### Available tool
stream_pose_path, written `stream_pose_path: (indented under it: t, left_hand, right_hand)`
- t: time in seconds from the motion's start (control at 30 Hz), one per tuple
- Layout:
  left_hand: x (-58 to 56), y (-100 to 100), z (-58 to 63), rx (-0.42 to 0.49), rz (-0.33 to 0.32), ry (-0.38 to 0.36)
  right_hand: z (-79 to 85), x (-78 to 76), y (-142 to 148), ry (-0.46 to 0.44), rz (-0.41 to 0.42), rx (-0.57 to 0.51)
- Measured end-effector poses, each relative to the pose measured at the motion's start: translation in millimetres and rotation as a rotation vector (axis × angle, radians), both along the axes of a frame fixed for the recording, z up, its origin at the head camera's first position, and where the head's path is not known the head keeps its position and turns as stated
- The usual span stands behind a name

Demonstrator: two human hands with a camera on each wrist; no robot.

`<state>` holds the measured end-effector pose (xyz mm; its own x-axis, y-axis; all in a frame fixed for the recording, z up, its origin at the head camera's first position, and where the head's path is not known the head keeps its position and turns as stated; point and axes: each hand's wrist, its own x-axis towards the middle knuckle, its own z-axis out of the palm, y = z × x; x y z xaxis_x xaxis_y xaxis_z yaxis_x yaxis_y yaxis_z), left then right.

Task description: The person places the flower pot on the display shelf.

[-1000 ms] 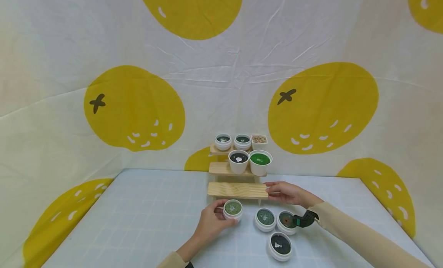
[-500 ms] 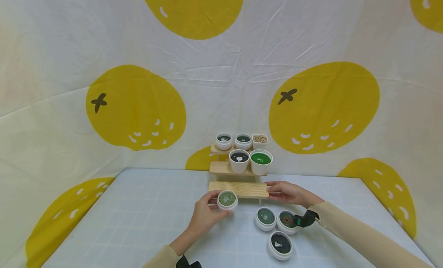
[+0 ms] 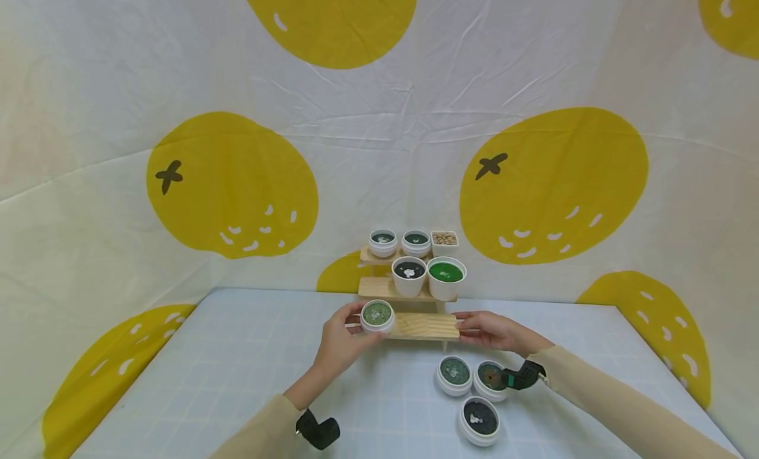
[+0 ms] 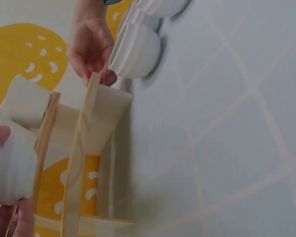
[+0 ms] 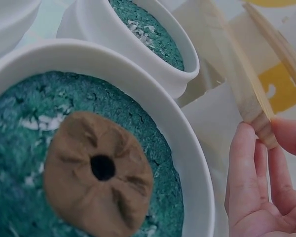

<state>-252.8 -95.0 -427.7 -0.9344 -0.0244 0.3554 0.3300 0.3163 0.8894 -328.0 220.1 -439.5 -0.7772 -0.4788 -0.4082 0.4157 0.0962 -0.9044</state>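
In the head view my left hand (image 3: 339, 342) grips a small white bowl (image 3: 377, 316) of speckled green filling, thumb on the near side and fingers behind. That bowl overlaps the left end of the lowest board (image 3: 423, 326) of a three-step wooden stand. The left wrist view has the bowl (image 4: 14, 168) at the left edge, between thumb and fingertips. My right hand (image 3: 497, 331) pinches the right end of the same board; in the right wrist view thumb and fingers close on the board's end (image 5: 259, 121).
Two deep cups, one dark (image 3: 409, 272) and one bright green (image 3: 446, 274), stand on the middle step. Two small bowls and a square dish (image 3: 445, 242) occupy the top. Three white bowls, including a dark one (image 3: 480, 419), sit on the table near my right wrist.
My left hand has carried the green-filled bowl up and leftward from in front of the stand to the lowest board's left end. My right hand has stayed on the board's right end.
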Motion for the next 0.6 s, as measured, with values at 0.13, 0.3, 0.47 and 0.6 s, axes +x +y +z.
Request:
stream_pose_path:
  t: [0.13, 0.3, 0.47, 0.6]
  left_hand:
    - [-7.1, -1, 5.6, -0.009, 0.031, 0.021]
    - [-16.6, -2, 7.3, -0.034, 0.059, 0.027]
    - [-25.7, -5, 8.8, -0.06, 0.07, 0.033]
    - [-31.2, -6, 12.5, -0.059, 0.062, 0.041]
  right_hand:
    - [-0.6, 0.3, 0, 0.0, -0.014, -0.001]
    - [-0.3, 1.7, 1, 0.002, -0.013, -0.001]
    - [2.1, 3.1, 4, 0.01, 0.037, -0.027]
    - [0.7, 2.4, 3, 0.012, 0.039, -0.021]
